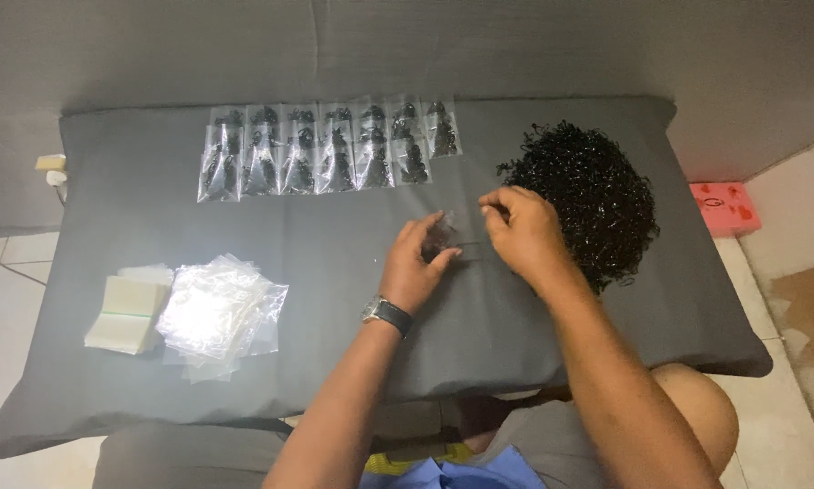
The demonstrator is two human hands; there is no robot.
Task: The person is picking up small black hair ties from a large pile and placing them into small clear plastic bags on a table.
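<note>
Your left hand (416,267) pinches a small clear bag (443,237) between thumb and fingers, so that grip is closed on the bag, which sits just above your left fingertips and just left of your right hand. Your right hand (523,231) has its fingertips drawn together at the bag's upper right edge; that grip looks closed, but whether it holds a small black piece or only the bag's rim is too small to tell. Directly right of your right hand, touching its far side, lies the heap of black pieces (593,199) on the grey counter (335,326). Beyond your left hand, up and to the left, filled clear bags (325,149) lie in overlapping rows. Well to the left of your left grip rests a loose pile of empty clear bags (215,312), with a banded stack of bags (128,312) just beside it. A wristwatch (387,313) sits on your left wrist.
</note>
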